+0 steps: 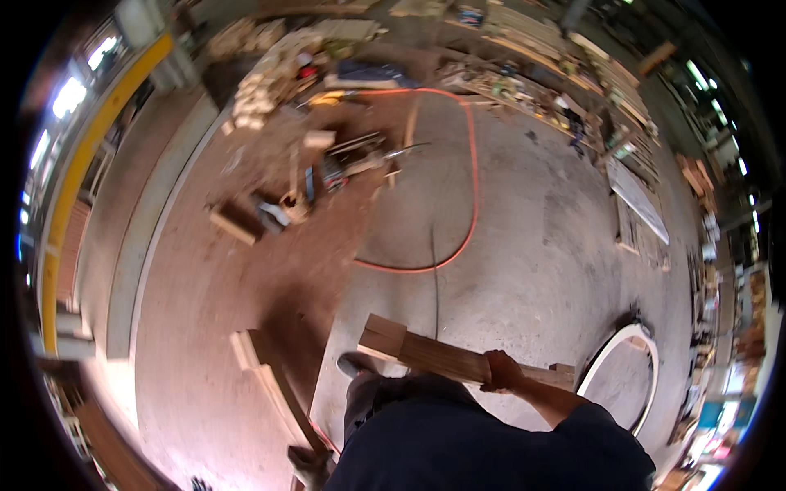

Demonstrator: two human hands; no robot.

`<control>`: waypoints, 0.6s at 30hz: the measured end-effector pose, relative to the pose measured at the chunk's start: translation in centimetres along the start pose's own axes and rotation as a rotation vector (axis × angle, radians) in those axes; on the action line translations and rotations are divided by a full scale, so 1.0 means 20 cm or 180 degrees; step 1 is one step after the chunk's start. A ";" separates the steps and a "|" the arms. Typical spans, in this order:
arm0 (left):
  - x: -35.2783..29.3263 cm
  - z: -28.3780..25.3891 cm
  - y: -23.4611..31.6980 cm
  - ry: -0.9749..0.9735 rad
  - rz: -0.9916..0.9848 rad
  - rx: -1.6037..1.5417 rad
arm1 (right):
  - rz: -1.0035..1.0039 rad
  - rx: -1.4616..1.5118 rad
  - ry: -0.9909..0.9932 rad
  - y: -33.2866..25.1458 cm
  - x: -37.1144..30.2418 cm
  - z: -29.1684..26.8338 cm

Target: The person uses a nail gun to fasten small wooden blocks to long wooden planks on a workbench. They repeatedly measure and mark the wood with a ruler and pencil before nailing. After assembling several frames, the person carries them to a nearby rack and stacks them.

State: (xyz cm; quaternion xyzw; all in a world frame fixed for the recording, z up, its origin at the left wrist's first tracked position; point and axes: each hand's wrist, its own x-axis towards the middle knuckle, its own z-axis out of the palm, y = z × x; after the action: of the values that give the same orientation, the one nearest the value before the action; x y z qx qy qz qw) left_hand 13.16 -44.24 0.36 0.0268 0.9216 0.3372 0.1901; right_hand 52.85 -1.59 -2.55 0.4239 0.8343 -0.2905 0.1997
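Right hand (502, 372), lower centre-right, forearm slanting up-left, grips a wooden beam (446, 357); left hand (308, 467), bottom centre-left, grips a second beam (283, 401).

Right beam (446, 357): brown wood, blocky at its left end, lying crosswise before the body, held toward its right end in the right grip (502, 371).
Left beam (286, 407): paler wood, stepped far end, slanting, near end at the left grip (306, 466).

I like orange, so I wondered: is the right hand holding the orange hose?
No, the right hand grips a wooden beam, while the orange hose lies on the floor.
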 end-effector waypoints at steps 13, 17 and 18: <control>0.19 1.05 1.20 -0.2076 0.1290 0.0785 | 0.1726 0.1352 0.0224 0.59 -0.32 0.07; 0.29 1.34 1.52 -0.2459 0.1643 0.0978 | 0.2294 0.1858 0.0131 0.69 -0.30 0.10; 0.31 1.40 1.59 -0.2542 0.1714 0.1003 | 0.2352 0.1694 0.0289 0.71 -0.31 0.14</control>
State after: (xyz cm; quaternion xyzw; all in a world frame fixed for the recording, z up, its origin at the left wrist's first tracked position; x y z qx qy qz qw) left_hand 15.18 -1.43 -1.29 0.4187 0.7771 0.1946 0.4278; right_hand 68.21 -0.51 -5.56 0.7419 0.5314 -0.3851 0.1373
